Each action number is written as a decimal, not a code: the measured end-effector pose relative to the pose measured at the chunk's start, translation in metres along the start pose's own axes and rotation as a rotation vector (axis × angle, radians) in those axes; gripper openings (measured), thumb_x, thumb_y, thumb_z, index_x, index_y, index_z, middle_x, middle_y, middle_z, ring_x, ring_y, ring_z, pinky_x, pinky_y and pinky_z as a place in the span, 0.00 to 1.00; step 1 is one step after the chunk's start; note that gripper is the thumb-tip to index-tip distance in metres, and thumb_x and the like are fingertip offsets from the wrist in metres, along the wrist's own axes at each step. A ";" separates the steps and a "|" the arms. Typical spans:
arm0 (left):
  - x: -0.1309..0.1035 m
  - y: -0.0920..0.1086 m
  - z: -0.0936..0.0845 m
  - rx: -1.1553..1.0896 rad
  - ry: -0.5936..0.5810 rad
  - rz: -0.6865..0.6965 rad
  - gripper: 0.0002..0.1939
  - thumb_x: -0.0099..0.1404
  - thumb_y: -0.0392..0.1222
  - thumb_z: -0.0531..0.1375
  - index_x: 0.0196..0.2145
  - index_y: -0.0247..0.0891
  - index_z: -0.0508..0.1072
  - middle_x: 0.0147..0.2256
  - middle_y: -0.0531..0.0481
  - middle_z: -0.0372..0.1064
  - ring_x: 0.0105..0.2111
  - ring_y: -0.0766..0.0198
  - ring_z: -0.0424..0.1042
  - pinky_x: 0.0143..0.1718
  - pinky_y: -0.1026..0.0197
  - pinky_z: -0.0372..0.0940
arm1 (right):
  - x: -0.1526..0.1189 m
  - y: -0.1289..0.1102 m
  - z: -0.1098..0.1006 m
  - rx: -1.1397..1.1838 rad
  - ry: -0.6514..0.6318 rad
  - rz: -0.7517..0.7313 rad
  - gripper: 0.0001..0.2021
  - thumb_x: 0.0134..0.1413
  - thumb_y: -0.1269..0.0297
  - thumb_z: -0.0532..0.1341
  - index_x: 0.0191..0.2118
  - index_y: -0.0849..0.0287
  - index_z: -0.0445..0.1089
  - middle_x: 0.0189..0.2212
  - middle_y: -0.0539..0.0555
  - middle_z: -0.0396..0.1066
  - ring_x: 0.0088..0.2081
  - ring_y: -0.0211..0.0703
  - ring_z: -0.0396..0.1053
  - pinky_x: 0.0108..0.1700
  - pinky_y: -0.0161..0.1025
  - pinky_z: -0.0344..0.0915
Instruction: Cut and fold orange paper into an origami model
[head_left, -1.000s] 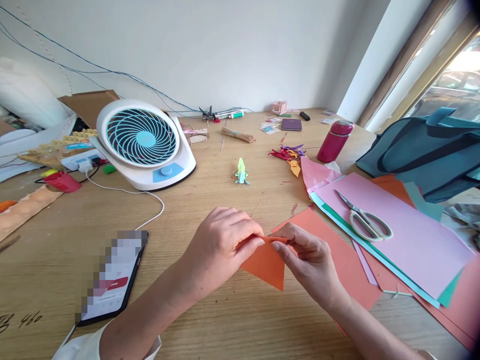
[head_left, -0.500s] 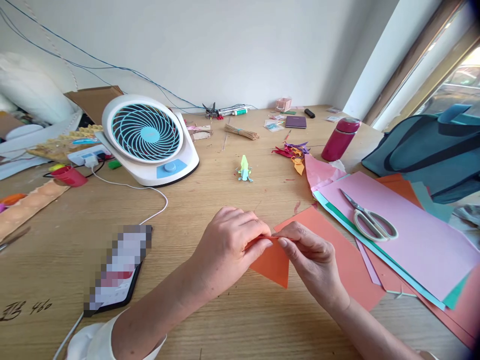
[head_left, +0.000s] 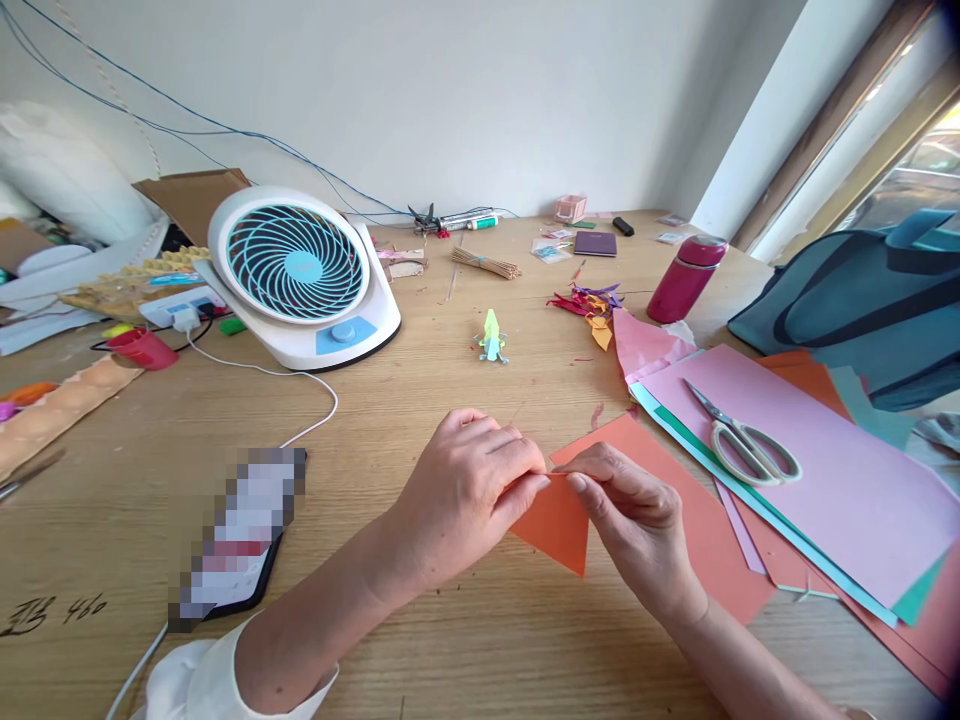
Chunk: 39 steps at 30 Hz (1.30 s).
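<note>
Orange paper (head_left: 559,532) is held over a worktop (head_left: 420,400), its upper edge pinched between thumb and fingers of the left hand (head_left: 476,490) and right hand (head_left: 641,525), close together. To the right lie a coral sheet (head_left: 716,545) and scissors (head_left: 739,437) on pink paper (head_left: 840,470); farther back stand 1 green figure (head_left: 491,338), a fan (head_left: 304,267) and a bottle (head_left: 684,282).

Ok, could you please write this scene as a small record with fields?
Hands: left hand and right hand, both pinching the top edge of a small orange paper piece
Surface: light-brown wooden table
Ahead: small yellow-green and light-blue paper figure
Right side: metal scissors with white handles, lying on a pale pink paper sheet
Left side: white-and-blue round fan; black-edged phone, screen partly pixelated
</note>
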<state>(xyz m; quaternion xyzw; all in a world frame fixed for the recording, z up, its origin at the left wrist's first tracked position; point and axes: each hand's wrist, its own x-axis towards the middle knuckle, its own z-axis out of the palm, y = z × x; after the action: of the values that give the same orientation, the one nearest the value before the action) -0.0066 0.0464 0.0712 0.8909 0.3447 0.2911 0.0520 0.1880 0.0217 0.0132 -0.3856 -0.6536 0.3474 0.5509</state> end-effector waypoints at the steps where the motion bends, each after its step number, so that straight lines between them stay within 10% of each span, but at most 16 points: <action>1: 0.000 -0.001 -0.001 -0.004 -0.004 -0.003 0.07 0.69 0.33 0.58 0.31 0.39 0.68 0.28 0.56 0.71 0.30 0.65 0.66 0.43 0.57 0.57 | 0.000 0.001 -0.001 0.003 0.008 0.009 0.07 0.64 0.69 0.61 0.34 0.54 0.74 0.28 0.48 0.68 0.31 0.37 0.65 0.36 0.36 0.60; 21: 0.002 -0.014 -0.009 -0.037 -0.003 -0.022 0.08 0.70 0.36 0.58 0.32 0.38 0.72 0.29 0.55 0.74 0.31 0.65 0.69 0.41 0.57 0.58 | 0.002 0.007 -0.007 0.043 0.102 0.092 0.08 0.63 0.65 0.61 0.32 0.53 0.75 0.29 0.49 0.71 0.33 0.40 0.66 0.37 0.38 0.63; 39: 0.003 0.006 -0.026 0.012 -0.057 0.042 0.06 0.69 0.35 0.59 0.34 0.38 0.75 0.32 0.55 0.75 0.34 0.65 0.71 0.52 0.53 0.59 | 0.011 -0.020 -0.009 -0.253 -0.038 -0.165 0.06 0.60 0.72 0.63 0.36 0.54 0.76 0.31 0.52 0.71 0.33 0.40 0.70 0.33 0.38 0.66</action>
<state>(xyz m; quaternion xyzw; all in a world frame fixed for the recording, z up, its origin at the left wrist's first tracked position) -0.0159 0.0409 0.0957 0.9063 0.3259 0.2645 0.0502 0.1937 0.0225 0.0377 -0.3901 -0.7320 0.2231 0.5120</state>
